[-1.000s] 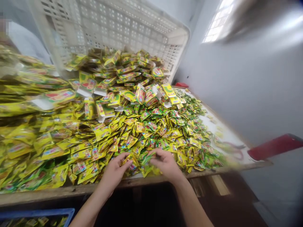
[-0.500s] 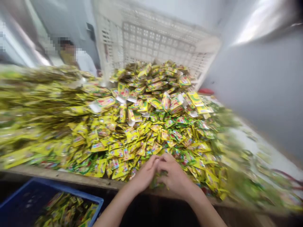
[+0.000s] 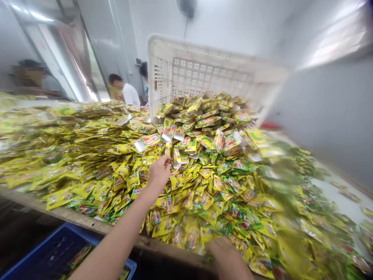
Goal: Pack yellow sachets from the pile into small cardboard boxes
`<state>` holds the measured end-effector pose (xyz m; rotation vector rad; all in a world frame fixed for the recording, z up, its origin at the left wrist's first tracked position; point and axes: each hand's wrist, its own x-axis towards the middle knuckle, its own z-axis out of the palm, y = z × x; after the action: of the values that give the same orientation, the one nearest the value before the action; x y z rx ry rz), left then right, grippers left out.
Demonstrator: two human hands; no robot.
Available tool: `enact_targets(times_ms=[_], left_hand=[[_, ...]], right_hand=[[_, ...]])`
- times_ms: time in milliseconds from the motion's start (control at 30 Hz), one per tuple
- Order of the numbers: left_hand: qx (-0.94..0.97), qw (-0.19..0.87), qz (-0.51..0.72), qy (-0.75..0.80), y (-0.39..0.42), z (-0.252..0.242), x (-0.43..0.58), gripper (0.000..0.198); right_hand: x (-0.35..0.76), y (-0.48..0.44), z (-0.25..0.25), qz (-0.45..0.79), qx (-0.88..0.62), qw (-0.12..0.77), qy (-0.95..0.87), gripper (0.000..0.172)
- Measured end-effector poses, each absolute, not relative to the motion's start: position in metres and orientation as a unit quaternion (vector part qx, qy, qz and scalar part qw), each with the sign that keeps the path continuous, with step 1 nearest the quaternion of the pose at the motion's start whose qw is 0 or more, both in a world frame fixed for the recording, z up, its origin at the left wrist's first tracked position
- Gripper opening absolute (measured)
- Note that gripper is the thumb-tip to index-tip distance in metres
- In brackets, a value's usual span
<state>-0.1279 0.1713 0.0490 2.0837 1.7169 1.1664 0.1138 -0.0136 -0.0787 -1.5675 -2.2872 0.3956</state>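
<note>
A big heap of small yellow-and-green sachets point(image 3: 204, 182) covers the table. My left hand point(image 3: 159, 171) reaches out over the heap and its fingers are curled on a folded sachet box point(image 3: 176, 155) near the middle of the pile. My right hand point(image 3: 225, 256) rests low at the near edge of the table among the sachets; it is blurred and its fingers are hidden. A tipped white plastic crate point(image 3: 204, 74) stands behind the heap with sachets spilling from it.
A blue crate point(image 3: 43, 252) with a few sachets sits below the table's wooden front edge point(image 3: 72, 219). Other people point(image 3: 125, 91) stand at the far left behind the table. A grey wall runs along the right. A red object point(image 3: 269, 125) lies beside the white crate.
The view has swung left. My hands, which were together at the near edge, have parted: the left has reached forward into the heap, the right has stayed low near the edge.
</note>
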Motion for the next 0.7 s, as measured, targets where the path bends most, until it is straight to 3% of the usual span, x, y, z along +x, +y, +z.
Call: enact_targets(times_ms=[133,333,400,467,567,633,700], left_hand=[[0.785,0.072,0.358,0.501,0.214,0.059,-0.126,0.046],[0.82,0.09,0.35,0.443,0.225,0.09,-0.126,0.022],[0.813,0.106,0.366,0.44,0.205,0.094,-0.12,0.024],[0.807,0.166,0.363,0.436,0.171,0.084,-0.105,0.029],[0.776,0.372,0.308,0.405,0.111,0.043,-0.072,0.023],[0.734,0.475,0.297,0.383,0.079,0.011,-0.052,0.021],[0.702,0.52,0.307,0.378,0.058,-0.014,-0.039,0.014]], right_hand=[[0.112,-0.013,-0.089,0.115,-0.583,0.158,-0.789,0.036],[0.123,-0.016,-0.061,0.15,-0.603,0.197,-0.758,0.028],[0.126,-0.016,-0.047,0.168,-0.593,0.259,-0.744,0.028],[0.131,-0.014,-0.028,0.218,-0.576,0.376,-0.692,0.024],[0.137,-0.005,0.002,0.286,-0.554,0.527,-0.578,0.014],[0.139,0.002,0.014,0.297,-0.541,0.552,-0.561,0.011],[0.14,0.008,0.016,0.276,-0.53,0.521,-0.61,0.013]])
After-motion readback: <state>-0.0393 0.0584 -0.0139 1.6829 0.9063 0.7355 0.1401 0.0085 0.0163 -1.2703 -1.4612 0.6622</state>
